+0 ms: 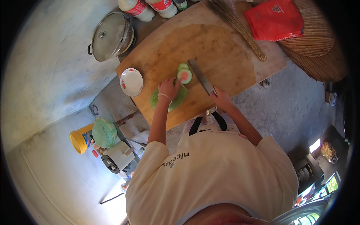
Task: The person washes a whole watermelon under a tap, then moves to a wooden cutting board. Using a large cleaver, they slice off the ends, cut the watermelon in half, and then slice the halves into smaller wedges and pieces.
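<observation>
A long green watermelon (177, 100) lies on the wooden table near its left corner. My left hand (168, 87) rests on it, fingers partly spread near its cut end. Touching that end are a round slice with pale red flesh (184, 76) and, beyond it, a small green end piece (183, 66). My right hand (221, 98) is closed around the handle of a kitchen knife (201, 76), to the right of the slices. The blade points away from me, apart from the melon.
A white plate with red flowers (131, 82) sits at the table's left edge (140, 105). Beyond stand a lidded pot (109, 36) and bottles (137, 9). A straw bundle (244, 35), a red bag (274, 21) and a ribbed woven item (315, 36) lie at the far right.
</observation>
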`<state>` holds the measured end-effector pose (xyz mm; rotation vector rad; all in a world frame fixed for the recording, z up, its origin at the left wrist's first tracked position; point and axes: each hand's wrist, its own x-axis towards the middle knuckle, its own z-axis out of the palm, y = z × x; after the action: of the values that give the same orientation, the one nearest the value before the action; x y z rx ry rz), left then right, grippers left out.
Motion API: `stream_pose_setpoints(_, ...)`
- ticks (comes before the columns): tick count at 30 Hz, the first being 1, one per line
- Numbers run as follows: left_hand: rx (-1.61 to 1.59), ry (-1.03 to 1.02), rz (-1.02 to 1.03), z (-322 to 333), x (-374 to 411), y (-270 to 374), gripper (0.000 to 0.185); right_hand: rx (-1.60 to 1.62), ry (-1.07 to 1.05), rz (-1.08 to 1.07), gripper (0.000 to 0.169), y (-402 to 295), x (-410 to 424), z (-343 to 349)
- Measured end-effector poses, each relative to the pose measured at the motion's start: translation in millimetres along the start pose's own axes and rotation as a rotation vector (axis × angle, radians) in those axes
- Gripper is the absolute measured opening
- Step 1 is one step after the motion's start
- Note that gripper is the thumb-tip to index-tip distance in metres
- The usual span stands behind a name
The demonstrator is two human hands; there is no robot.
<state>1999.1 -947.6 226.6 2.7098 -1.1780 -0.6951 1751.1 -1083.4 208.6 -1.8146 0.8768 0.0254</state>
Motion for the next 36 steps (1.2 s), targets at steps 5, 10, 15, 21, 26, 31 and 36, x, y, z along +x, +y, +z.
stream_pose_setpoints(5, 0.096, -0.168, -0.013, 11, 64, 10, 0.049, 0.052, 0.025, -0.003, 0.031, -3, -2, -10)
stream_pose_setpoints(10, 0.342, -0.263, 0.011, 18, 91, 34, 0.046, 0.041, 0.049, 0.019, 0.029, -8, -5, -21)
stream_pose_setpoints(15, 0.117, -0.445, 0.112, 31, 112, -1, 0.052, 0.053, 0.085, 0.003, 0.027, -9, -7, -25)
stream_pose_setpoints(21, -1.224, -0.285, -0.06, -9, 78, 27, 0.036, 0.678, -0.01, 0.1, 0.018, -20, -13, -49)
stream_pose_setpoints(26, -1.563, -0.51, 0.066, -40, 24, 73, 0.031, 1.085, -0.077, 0.077, 0.016, -88, -28, -87)
stream_pose_setpoints(31, -1.948, -0.62, 0.13, -47, -5, 107, 0.034, 0.936, -0.131, 0.11, 0.017, -93, -21, -92)
stream_pose_setpoints(36, -2.044, -0.532, 0.143, -36, -5, 112, 0.037, 0.816, -0.157, 0.096, 0.017, -87, -39, -80)
